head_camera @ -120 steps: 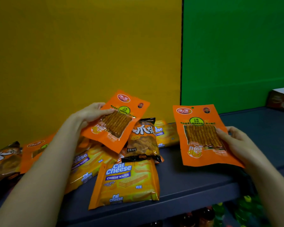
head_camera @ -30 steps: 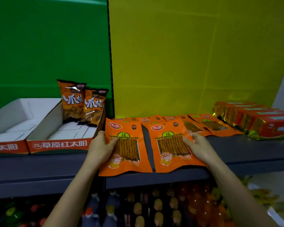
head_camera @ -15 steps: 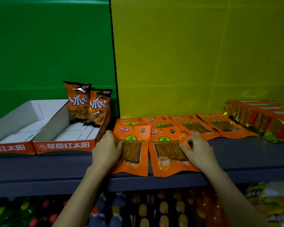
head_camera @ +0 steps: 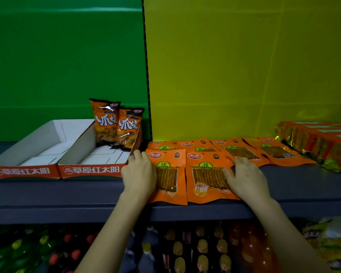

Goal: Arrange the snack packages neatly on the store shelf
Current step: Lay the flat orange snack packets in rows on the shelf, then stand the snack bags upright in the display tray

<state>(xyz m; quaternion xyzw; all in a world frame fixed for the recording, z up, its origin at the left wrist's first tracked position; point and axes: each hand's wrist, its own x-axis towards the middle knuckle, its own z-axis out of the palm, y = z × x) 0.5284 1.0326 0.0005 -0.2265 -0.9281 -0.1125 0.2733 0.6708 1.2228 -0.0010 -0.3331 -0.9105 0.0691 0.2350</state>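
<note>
Pressing packets flat on the shelf (head_camera: 67,192)
left hand (head_camera: 139,174) lies flat on the left orange packet (head_camera: 170,160); right hand (head_camera: 246,179), fingers spread, on the right orange packet (head_camera: 206,177); neither grips

- The right display tray (head_camera: 91,170) carries "草原红太阳" in white on its orange front lip.
- The left display tray (head_camera: 22,171) shows the same characters, partly blurred.
- The taller snack bag (head_camera: 105,120) and the shorter snack bag (head_camera: 129,125) each read "爪烧".
- Print on the orange packets (head_camera: 207,174) is too small to read.
</note>
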